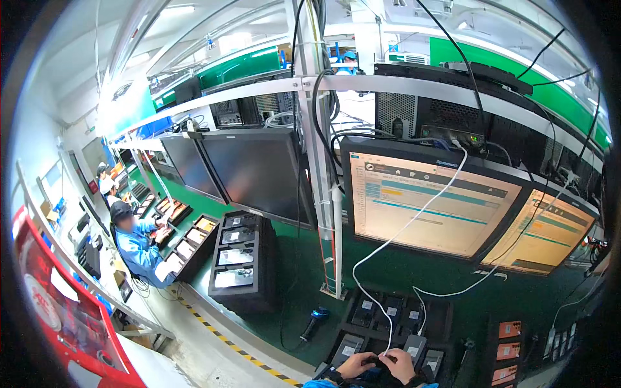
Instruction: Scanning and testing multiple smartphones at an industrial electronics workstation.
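At the lower edge, my left hand (356, 366) and my right hand (398, 366) are close together over a black foam tray (442, 317). Between my right hand's bent fingers runs the lower end of a white cable (373, 299), which hangs from a box with a green light above the monitor. The left fingers are closed around a small dark object (371, 361), too hidden to name. In the tray around my hands lie grey box-shaped devices (350, 347). Another grey device (414, 345), just right of my hands, has a second white cable at its upper end.
A barcode scanner (314, 323) lies left of the tray on the green bench. Stacked black trays (240, 294) with devices stand farther left. A lit monitor (427, 200) and a metal post (328, 226) rise behind. Co-workers (136, 239) sit along the bench at left.
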`<state>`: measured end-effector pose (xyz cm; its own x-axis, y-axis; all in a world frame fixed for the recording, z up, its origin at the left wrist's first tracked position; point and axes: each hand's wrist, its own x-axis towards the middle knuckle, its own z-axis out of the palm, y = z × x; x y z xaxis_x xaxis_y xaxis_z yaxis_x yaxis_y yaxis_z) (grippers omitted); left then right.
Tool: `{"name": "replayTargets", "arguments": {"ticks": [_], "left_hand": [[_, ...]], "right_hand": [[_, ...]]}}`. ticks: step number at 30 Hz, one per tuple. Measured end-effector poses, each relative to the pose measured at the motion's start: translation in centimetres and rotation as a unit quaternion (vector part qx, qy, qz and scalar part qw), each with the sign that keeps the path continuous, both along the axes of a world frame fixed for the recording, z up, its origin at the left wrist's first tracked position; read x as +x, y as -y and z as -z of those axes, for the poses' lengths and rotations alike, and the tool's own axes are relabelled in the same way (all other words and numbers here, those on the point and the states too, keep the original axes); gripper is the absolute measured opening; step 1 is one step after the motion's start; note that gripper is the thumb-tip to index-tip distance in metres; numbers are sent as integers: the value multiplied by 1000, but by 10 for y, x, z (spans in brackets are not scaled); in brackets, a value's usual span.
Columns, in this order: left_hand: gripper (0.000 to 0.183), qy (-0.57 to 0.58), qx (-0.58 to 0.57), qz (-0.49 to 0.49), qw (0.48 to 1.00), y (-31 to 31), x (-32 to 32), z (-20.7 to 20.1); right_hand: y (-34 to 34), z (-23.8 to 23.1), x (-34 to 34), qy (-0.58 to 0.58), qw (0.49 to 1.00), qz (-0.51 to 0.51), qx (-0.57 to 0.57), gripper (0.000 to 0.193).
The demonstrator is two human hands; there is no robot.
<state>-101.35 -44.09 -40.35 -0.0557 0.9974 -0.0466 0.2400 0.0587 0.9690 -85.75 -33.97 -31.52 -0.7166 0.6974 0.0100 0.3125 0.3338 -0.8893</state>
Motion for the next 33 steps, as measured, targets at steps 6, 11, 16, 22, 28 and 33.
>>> {"name": "replayTargets", "arguments": {"ticks": [6,11,16,22,28,33], "left_hand": [[32,80,6,-62,995,-20,3,46],[49,1,-109,-262,959,-82,20,101],[40,-237,111,-398,879,-57,39,-16],[19,61,-8,-91,994,-22,70,21],[25,-30,39,155,987,-27,123,66],[26,-70,30,159,984,-9,184,47]], "right_hand": [[9,20,13,-40,997,60,-4,29],[35,33,66,53,960,267,-72,44],[59,192,183,37,922,384,-39,37],[90,193,201,83,873,432,-208,31],[112,228,238,84,859,365,-349,30],[171,272,318,39,810,397,-430,29]]}}
